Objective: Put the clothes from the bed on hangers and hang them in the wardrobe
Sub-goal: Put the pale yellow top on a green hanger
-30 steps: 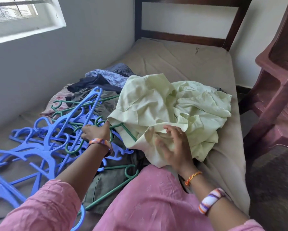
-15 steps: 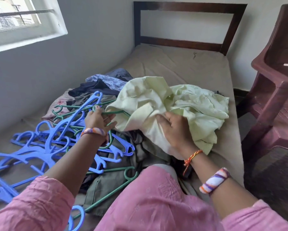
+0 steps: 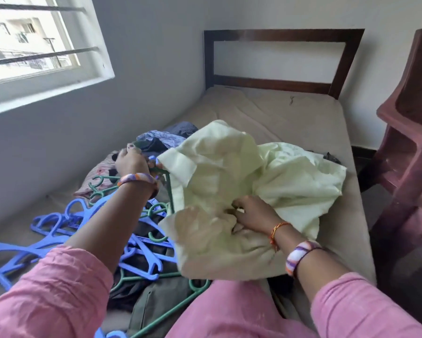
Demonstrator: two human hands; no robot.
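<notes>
A crumpled pale green garment (image 3: 273, 172) is partly lifted off the bed (image 3: 290, 118). My left hand (image 3: 130, 162) grips a green hanger (image 3: 167, 181) whose far end is hidden under the garment's left edge. My right hand (image 3: 252, 213) pinches a fold of the pale green fabric near its middle. A heap of blue hangers (image 3: 54, 230) and more green hangers (image 3: 102, 184) lies on the bed's left side. Dark and patterned clothes (image 3: 161, 140) are piled behind the garment, and an olive garment (image 3: 156, 306) lies near my lap.
A grey wall with a barred window (image 3: 34, 45) runs along the bed's left side. The dark wooden headboard (image 3: 283, 59) stands at the far end. A maroon plastic chair (image 3: 410, 154) is close to the bed's right edge.
My left hand has lifted the green hanger up and away, and the pale green garment has risen with it. My right hand has shifted onto a fold nearer the garment's middle.
</notes>
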